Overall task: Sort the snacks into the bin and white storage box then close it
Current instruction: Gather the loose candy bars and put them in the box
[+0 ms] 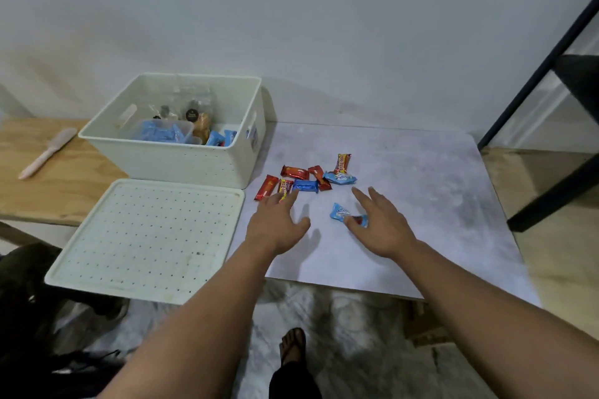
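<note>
My two bare hands reach out over a pale grey mat [421, 204]. Left hand [278, 223] is spread, fingers straight, holding nothing; its fingertips overlap the near edge of the snack pile. Right hand [382, 227] is also spread; its thumb rests on 1 light-blue packet [345, 214] lying apart, on the near side of the pile; no grip that I can see.

The pile itself, approx. mid-mat, right of the white storage box [181, 152]: 7 wrapped snacks. 3 red bars [294, 172], 2 yellow-and-red bars [343, 162], 1 dark-blue bar [305, 185], 1 light-blue packet [340, 177]. So 8 snacks on the mat w/ the stray one.

The box stands open at the mat's far left corner. Inside: 1 clear bin [162, 133] w/ blue packets, a few more blue ones beside it, and clear bags behind; exact count unclear. The box's 1 perforated white lid [146, 236] lies flat just in front of the box. Left of the box, 1 pink spatula [48, 152] on a wooden board [39, 191].
</note>
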